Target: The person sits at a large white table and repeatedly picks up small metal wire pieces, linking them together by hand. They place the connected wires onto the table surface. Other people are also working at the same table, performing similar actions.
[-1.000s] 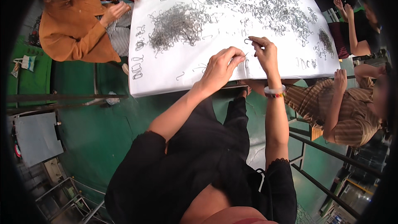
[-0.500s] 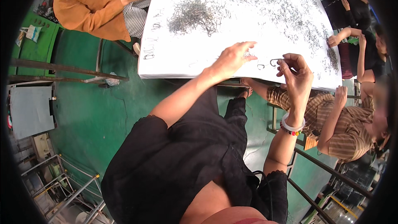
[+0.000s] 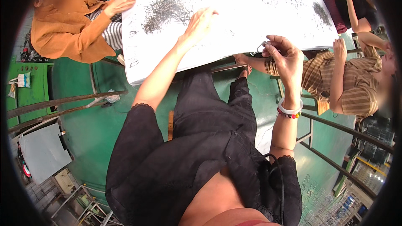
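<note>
My right hand (image 3: 285, 58) is raised at the near right edge of the white-covered table (image 3: 234, 44). Between its thumb and fingers it pinches a small bent metal hook (image 3: 261, 47). My left hand (image 3: 200, 26) reaches over the table, just right of a dark heap of small metal pieces (image 3: 161, 13). Its back faces up and hides most of the fingers, so I cannot make out whether they grip anything.
Many more metal pieces lie scattered toward the far side. At the left a person in an orange jacket (image 3: 69, 33) sits by the table; at the right sits one in a striped shirt (image 3: 356, 88). Metal bars (image 3: 63, 100) stand above the green floor (image 3: 96, 142).
My view has shifted, and the table sits higher in it. My left hand has moved left toward the heap, and its fingers show less. The right hand still pinches the hook, now by the table edge.
</note>
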Demonstrator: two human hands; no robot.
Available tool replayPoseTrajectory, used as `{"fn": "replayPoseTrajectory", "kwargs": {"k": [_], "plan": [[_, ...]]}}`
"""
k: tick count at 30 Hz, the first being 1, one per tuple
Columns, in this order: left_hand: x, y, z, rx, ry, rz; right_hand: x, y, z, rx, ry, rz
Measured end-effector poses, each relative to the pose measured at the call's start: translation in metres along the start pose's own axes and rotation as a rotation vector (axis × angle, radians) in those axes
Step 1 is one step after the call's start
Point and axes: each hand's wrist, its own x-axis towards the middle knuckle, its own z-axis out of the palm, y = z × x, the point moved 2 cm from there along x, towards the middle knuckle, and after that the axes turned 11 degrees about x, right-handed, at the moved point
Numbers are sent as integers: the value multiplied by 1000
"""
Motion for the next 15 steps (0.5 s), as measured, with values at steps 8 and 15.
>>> {"fn": "replayPoseTrajectory", "kwargs": {"k": [8,15], "plan": [[-46,134,-24,-1029,-191,-307,-24,22,7,191,112,84],[-44,143,-11,-873,59,-202,-27,27,11,218,66,19]]}}
